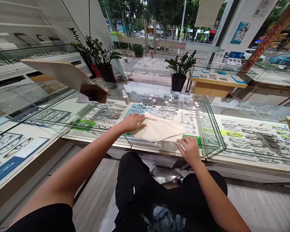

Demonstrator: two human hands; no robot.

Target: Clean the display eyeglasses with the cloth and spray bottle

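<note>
A cream cloth (159, 129) with red print near its upper left lies spread on the glass counter top. My left hand (134, 123) rests flat on the cloth's left edge, fingers stretched to the right and holding nothing. By the cloth's lower right corner is my right hand (188, 149), its fingers apart and bent at the counter's front edge, with nothing visible in them. A small white spray bottle (126, 97) stands upright on the glass behind my left hand.
Rows of eyeglasses (253, 135) lie inside the glass cases. A wooden-backed mirror or board (70, 75) leans at the left. Potted plants (178, 72) stand beyond the counter, before glass doors. My knees are close under the front edge.
</note>
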